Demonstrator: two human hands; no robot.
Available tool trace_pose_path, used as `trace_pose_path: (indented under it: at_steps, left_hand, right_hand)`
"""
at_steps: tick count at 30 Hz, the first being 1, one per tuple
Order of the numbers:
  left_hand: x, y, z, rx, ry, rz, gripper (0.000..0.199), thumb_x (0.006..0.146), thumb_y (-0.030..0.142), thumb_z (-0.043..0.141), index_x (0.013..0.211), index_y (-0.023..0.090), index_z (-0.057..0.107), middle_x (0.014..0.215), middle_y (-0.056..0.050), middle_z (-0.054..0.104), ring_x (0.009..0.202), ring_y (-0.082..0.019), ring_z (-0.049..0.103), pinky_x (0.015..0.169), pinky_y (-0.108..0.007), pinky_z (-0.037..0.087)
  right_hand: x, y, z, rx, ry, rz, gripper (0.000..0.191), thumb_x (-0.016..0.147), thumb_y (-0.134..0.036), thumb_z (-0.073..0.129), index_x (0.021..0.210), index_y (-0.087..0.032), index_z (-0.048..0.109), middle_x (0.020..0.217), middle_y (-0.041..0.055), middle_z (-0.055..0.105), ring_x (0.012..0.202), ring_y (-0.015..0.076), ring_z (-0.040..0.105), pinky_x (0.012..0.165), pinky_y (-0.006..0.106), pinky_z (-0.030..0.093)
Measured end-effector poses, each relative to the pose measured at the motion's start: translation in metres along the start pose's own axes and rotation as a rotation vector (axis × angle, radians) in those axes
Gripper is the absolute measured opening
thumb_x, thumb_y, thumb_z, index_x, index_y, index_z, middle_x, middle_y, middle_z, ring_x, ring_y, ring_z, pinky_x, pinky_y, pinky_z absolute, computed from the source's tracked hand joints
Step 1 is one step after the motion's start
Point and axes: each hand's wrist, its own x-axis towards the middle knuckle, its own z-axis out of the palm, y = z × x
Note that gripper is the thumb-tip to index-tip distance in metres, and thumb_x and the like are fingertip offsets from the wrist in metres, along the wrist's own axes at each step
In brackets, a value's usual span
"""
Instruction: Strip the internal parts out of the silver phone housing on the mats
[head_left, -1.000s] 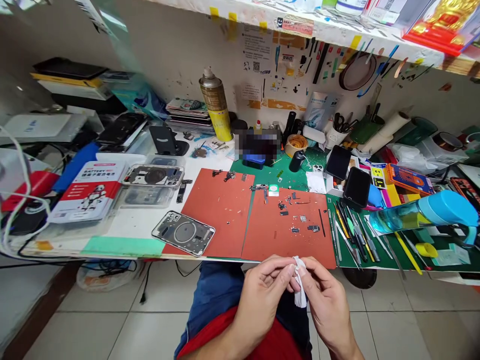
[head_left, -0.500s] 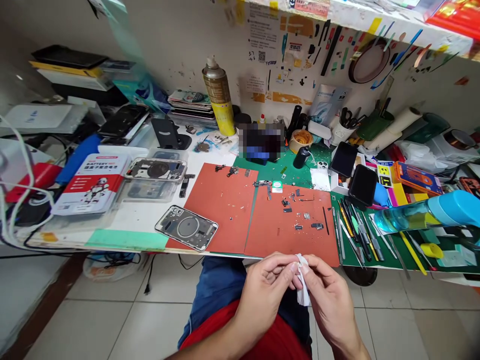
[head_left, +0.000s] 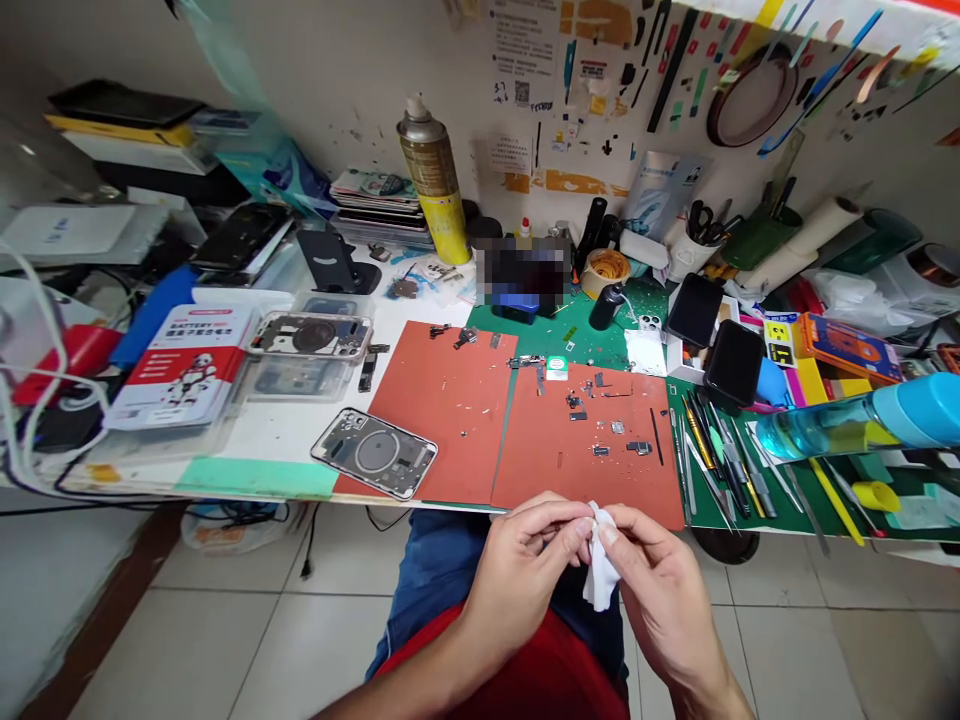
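Note:
A crumpled white tissue hangs between my two hands, just in front of the table's front edge. My right hand pinches it between thumb and fingers. The thumb and fingers of my left hand are pressed together at the tissue's upper left side; whether a small part is between them is hidden. Beyond the hands, small phone parts and screws lie on the red-brown mat. An opened phone back housing rests on the left mat's edge.
Tweezers and screwdrivers lie right of the mat, beside a blue bottle. A spray can stands at the back. At the left are a red-and-white battery box and another phone housing on a clear box.
The view has shifted slightly. The tissue is turned and spread a little wider below my fingers. Both hands stay together around it.

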Motion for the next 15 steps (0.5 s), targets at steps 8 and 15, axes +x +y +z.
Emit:
trace_pose_path:
  at_steps: [8, 15]
  left_hand:
    - [0.004, 0.001, -0.013, 0.185, -0.044, 0.167, 0.015, 0.097, 0.026, 0.074, 0.103, 0.026, 0.088, 0.085, -0.005, 0.077, 0.069, -0.015, 0.07, 0.067, -0.025, 0.058]
    - [0.008, 0.006, -0.021, 0.293, -0.068, 0.214, 0.014, 0.096, 0.022, 0.074, 0.093, 0.025, 0.087, 0.085, -0.005, 0.08, 0.075, -0.017, 0.071, 0.073, -0.026, 0.057]
  right_hand:
    - [0.003, 0.0, -0.002, 0.0, 0.001, 0.058, 0.025, 0.097, -0.041, 0.079, 0.114, -0.023, 0.08, 0.09, 0.0037, 0.074, 0.082, 0.0171, 0.065, 0.073, 0.027, 0.051]
    - [0.007, -0.003, 0.003, 0.039, 0.0, 0.095, 0.025, 0.094, -0.042, 0.082, 0.109, -0.021, 0.082, 0.086, 0.0034, 0.074, 0.074, 0.0157, 0.063, 0.071, 0.027, 0.051]
